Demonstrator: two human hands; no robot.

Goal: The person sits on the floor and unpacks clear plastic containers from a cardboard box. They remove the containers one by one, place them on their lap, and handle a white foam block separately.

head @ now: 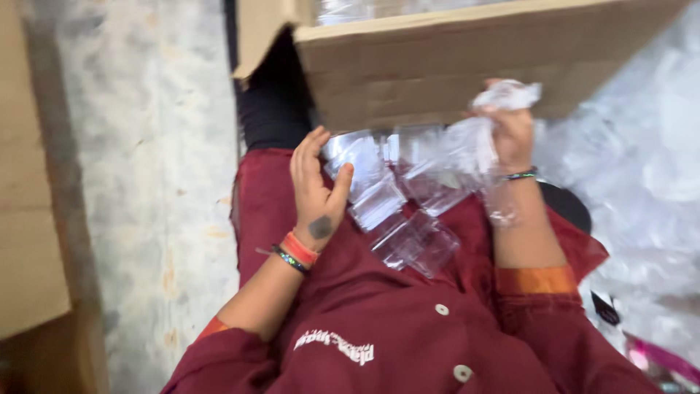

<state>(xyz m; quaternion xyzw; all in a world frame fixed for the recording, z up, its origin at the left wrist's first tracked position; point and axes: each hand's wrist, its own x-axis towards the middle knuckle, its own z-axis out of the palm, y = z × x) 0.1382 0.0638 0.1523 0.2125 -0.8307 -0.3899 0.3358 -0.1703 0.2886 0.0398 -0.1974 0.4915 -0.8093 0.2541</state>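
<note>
On my lap, over dark red clothing, lies a heap of clear plastic bags [408,211], some holding small transparent pieces. My left hand [315,191] rests at the heap's left side, fingers apart, thumb touching the nearest bag. My right hand [510,135] is closed around the bunched top of a crumpled clear plastic bag [503,98], held up just in front of a brown cardboard box [437,66]. The picture is blurred, so the bags' contents stay unclear.
The cardboard box stands right ahead of my knees with a flap [259,36] hanging at its left. Another cardboard piece [29,219] lines the left edge. Pale concrete floor [153,182] lies between. More clear plastic wrap [642,168] is piled at the right.
</note>
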